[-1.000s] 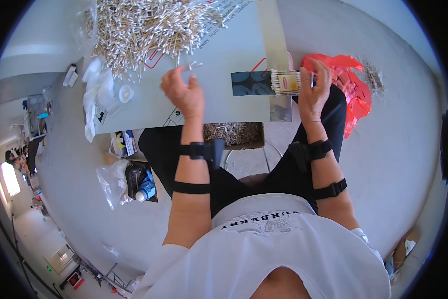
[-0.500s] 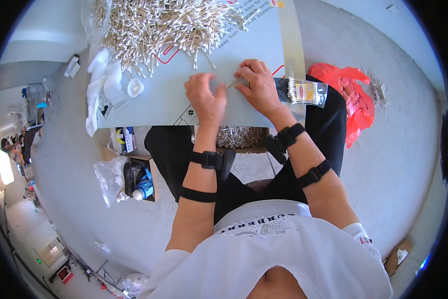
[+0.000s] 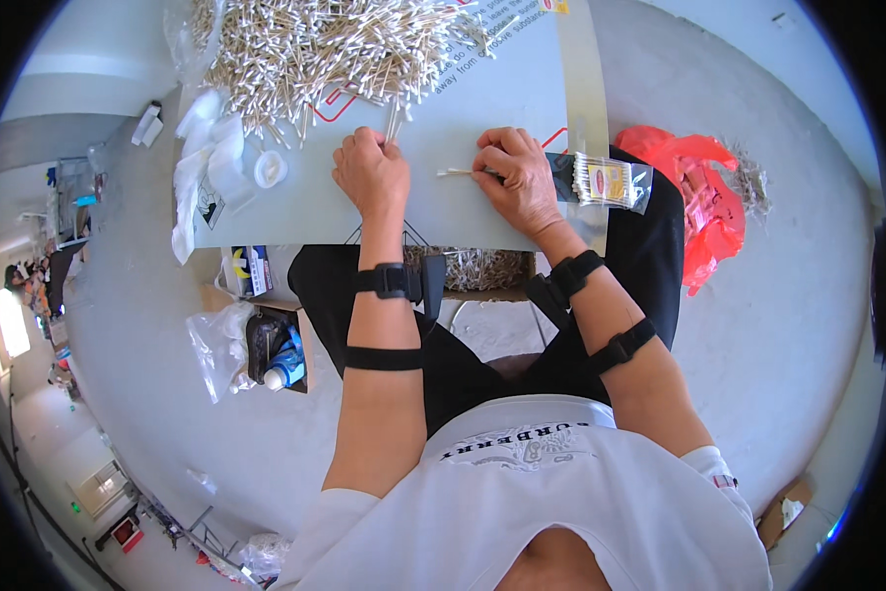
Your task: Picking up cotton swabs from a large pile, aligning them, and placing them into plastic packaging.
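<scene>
Pointing left over the bench (image 3: pixel 295 217), swabs (image 3: pixel 452 172) are pinched in the right hand (image 3: pixel 519 179); the left hand (image 3: pixel 372 177), nearer the pile (image 3: pixel 335 59), adjoins forward-pointing stray swabs (image 3: pixel 394 125), its grip indeterminable.

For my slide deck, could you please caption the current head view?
Right hand pinching cotton swabs above a table, left hand at the near edge of a large loose swab pile.

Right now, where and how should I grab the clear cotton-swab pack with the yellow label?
I'd pinch the clear right end of the cotton-swab pack from the right, thumb above, fingers below: it looks flat and unfilled, and appears to jut past the tabletop's right edge, leaving access underneath.
</scene>
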`<state>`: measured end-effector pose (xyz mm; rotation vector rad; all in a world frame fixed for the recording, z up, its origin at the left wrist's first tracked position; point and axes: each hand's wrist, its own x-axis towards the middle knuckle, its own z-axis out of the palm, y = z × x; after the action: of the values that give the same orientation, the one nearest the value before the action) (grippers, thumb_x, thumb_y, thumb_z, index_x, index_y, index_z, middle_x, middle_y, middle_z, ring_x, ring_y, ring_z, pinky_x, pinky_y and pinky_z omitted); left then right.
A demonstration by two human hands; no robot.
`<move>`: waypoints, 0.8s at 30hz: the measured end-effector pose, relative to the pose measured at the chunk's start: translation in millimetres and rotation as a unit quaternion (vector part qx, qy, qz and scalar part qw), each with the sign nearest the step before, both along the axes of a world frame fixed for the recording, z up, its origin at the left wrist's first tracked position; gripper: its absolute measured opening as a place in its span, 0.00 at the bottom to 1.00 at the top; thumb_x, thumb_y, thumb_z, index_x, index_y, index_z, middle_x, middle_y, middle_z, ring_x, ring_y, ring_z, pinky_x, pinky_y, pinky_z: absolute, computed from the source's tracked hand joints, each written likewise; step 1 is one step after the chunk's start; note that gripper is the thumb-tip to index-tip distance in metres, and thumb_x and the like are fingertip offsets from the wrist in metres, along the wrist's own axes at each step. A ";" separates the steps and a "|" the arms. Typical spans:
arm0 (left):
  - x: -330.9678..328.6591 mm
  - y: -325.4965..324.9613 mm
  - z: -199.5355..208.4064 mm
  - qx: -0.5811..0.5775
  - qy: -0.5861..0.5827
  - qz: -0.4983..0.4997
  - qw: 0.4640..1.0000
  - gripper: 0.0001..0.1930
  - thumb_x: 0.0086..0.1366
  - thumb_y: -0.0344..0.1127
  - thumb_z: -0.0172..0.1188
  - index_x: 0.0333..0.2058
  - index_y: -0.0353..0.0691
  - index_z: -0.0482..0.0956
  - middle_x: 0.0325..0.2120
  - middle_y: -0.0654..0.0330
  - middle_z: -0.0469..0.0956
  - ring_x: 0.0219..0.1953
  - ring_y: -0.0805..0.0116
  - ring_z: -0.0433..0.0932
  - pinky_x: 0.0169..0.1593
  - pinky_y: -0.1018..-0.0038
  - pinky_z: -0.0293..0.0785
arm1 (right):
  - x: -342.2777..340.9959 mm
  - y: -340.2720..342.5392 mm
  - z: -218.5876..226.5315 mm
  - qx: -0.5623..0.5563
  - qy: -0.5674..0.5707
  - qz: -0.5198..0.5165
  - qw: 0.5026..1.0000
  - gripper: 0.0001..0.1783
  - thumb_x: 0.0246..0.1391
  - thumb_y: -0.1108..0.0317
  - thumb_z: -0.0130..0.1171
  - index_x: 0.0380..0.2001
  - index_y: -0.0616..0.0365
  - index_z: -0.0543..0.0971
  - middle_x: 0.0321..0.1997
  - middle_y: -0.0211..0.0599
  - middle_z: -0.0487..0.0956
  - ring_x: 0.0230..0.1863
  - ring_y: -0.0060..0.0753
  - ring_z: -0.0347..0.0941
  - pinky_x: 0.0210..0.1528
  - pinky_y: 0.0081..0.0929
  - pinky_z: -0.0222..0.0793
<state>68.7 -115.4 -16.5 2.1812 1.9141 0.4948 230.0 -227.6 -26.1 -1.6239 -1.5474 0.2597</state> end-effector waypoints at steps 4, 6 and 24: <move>-6.0 -12.3 0.6 -0.020 -0.020 -0.025 0.999 0.07 0.55 0.34 0.65 0.32 0.44 0.77 0.35 0.60 0.75 0.44 0.55 0.71 0.47 0.57 0.64 | 3.3 -1.5 -0.9 0.006 0.003 0.016 1.000 0.06 0.38 0.72 0.63 0.22 0.54 0.76 0.40 0.31 0.75 0.45 0.40 0.69 0.47 0.37 0.64; -6.7 -17.0 1.9 -0.049 -0.028 -0.041 0.998 0.07 0.53 0.34 0.67 0.30 0.45 0.78 0.34 0.61 0.75 0.43 0.55 0.71 0.48 0.57 0.64 | 4.1 -1.4 -1.6 0.002 0.016 0.026 1.000 0.05 0.38 0.72 0.63 0.22 0.54 0.76 0.42 0.31 0.75 0.45 0.40 0.69 0.48 0.37 0.64; 16.7 -43.7 2.0 0.041 -0.106 -0.224 0.968 0.16 0.48 0.27 0.67 0.37 0.49 0.81 0.40 0.64 0.71 0.48 0.58 0.68 0.51 0.59 0.62 | 25.2 5.7 8.2 -0.087 0.160 -0.098 0.978 0.17 0.44 0.76 0.62 0.41 0.60 0.79 0.41 0.41 0.76 0.36 0.38 0.74 0.40 0.31 0.71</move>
<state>85.4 -159.0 -14.5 2.4002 1.2595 0.6932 255.2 -222.0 -17.9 -1.7569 -1.1391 0.5340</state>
